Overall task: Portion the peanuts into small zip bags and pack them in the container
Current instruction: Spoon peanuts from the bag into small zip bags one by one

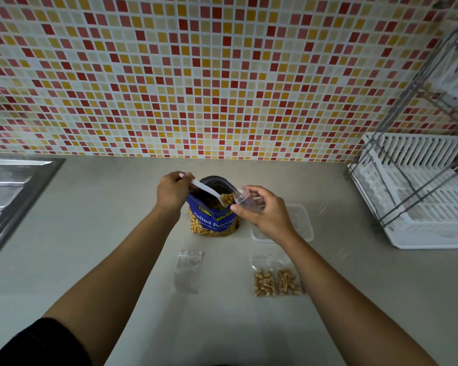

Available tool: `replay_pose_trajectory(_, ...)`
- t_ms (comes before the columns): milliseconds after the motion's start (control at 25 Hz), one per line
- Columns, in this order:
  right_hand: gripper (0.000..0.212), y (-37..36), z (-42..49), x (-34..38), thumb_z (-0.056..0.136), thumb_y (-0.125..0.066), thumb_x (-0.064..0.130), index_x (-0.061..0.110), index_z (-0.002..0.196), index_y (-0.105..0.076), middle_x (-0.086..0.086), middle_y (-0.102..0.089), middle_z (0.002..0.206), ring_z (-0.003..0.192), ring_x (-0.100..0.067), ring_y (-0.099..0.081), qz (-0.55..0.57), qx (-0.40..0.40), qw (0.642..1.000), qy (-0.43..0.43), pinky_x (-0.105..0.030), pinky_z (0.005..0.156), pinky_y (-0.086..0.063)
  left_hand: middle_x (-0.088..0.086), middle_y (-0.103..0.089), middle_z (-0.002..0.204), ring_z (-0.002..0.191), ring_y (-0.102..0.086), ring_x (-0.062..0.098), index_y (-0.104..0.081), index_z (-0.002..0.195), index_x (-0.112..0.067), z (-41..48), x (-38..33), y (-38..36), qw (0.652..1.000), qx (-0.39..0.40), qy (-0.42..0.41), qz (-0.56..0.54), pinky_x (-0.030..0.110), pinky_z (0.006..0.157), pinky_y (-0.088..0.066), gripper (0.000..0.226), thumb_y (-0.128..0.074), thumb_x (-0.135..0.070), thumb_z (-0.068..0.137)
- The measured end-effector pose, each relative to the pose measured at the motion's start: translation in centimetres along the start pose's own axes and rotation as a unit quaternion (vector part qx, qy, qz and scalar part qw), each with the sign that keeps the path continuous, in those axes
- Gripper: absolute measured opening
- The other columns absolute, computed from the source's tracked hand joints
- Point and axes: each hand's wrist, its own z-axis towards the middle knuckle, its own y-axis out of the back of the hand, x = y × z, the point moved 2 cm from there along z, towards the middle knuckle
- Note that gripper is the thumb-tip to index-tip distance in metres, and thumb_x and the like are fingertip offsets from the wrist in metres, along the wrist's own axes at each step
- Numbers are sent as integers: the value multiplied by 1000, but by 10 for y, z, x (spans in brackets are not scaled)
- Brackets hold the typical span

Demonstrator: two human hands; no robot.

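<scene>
A blue salted peanut bag (pixel 214 220) stands open in the middle of the counter. My left hand (pixel 173 192) grips a white plastic spoon (pixel 208 190) whose bowl holds peanuts over the bag's mouth. My right hand (pixel 259 208) holds a small clear cup (pixel 245 200) tilted toward the spoon. An empty zip bag (pixel 187 272) lies flat in front of the peanut bag. Two filled zip bags (pixel 276 280) lie side by side under my right forearm. A clear rectangular container (pixel 303 223) sits behind my right hand, partly hidden.
A white dish rack (pixel 418 196) with a metal wire frame stands at the right. A steel sink drainboard (pixel 13 186) borders the counter at the left. A mosaic tile wall rises behind the counter.
</scene>
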Motion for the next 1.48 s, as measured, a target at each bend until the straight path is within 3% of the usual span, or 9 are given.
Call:
replay_pose_trajectory(160, 61, 6, 3, 3, 66, -80, 42, 21, 119, -59, 5, -62, 108, 95, -11, -58, -53, -20, 998, 24, -24, 77, -49, 6, -58, 103, 97, -47, 18, -61, 113, -5, 4, 0, 11, 998, -23, 33, -44, 31, 82, -34, 30, -45, -24, 97)
replay_pose_trajectory(560, 63, -16, 16, 28, 66, -77, 47, 18, 119, -59, 3, -64, 112, 96, -11, -57, -146, -16, 987, 62, -28, 80, -51, 2, -60, 106, 104, -52, 17, -59, 104, -10, 10, -30, 46, 991, -47, 24, -121, 30, 90, -31, 18, -51, -22, 94)
replay_pose_trajectory(800, 54, -31, 15, 42, 67, -79, 45, 21, 111, -62, 9, -62, 96, 84, -6, -58, -45, -53, 996, 54, -21, 74, -48, 1, -63, 100, 81, -55, 10, -62, 103, -9, -12, -63, 42, 990, -36, -137, -8, 26, 72, -44, 25, -46, -27, 96)
replay_pose_trajectory(920, 57, -38, 16, 43, 67, -78, 45, 20, 116, -60, 3, -66, 110, 93, -9, -61, 10, -67, 997, 43, -26, 80, -53, -2, -65, 92, 98, -56, 23, -63, 93, -20, -27, -76, 40, 938, -63, -296, 168, 47, 85, -48, 29, -44, -41, 91)
replay_pose_trajectory(1040, 57, -43, 17, 45, 71, -76, 43, 19, 119, -58, 2, -65, 115, 94, -7, -61, 39, -70, 996, 35, -29, 82, -56, -9, -56, 90, 112, -44, 22, -64, 98, -18, -40, -91, 42, 893, -111, -365, 239, 47, 91, -36, 28, -46, -39, 93)
replay_pose_trajectory(1240, 54, -34, 17, 38, 71, -78, 38, 20, 118, -60, 4, -64, 109, 89, 0, -59, 100, -97, 990, 5, -20, 76, -52, -1, -68, 92, 96, -61, 25, -61, 88, -23, -6, -67, 60, 956, -141, -253, 33, 51, 87, -49, 26, -45, -43, 89)
replay_pose_trajectory(1320, 52, -28, 14, 29, 72, -77, 39, 20, 117, -60, 6, -65, 103, 86, 2, -60, 112, -103, 988, -13, -20, 76, -53, 2, -68, 97, 101, -57, 24, -62, 96, -23, 1, -39, 42, 951, -59, -253, 166, 47, 89, -46, 25, -45, -41, 92)
replay_pose_trajectory(1400, 51, -25, 10, 20, 72, -75, 43, 22, 115, -59, 6, -65, 101, 88, -4, -62, 108, -88, 990, -35, -29, 79, -56, 1, -63, 108, 118, -44, 24, -61, 106, -28, 0, -10, 20, 894, 23, -285, 345, 45, 94, -36, 24, -44, -41, 94)
replay_pose_trajectory(1480, 51, -23, 7, 13, 71, -74, 46, 23, 114, -59, 4, -65, 103, 91, -9, -62, 85, -66, 993, -50, -34, 80, -57, 2, -58, 119, 126, -35, 22, -61, 112, -31, -3, 7, 8, 861, 58, -266, 430, 45, 94, -28, 28, -44, -42, 94)
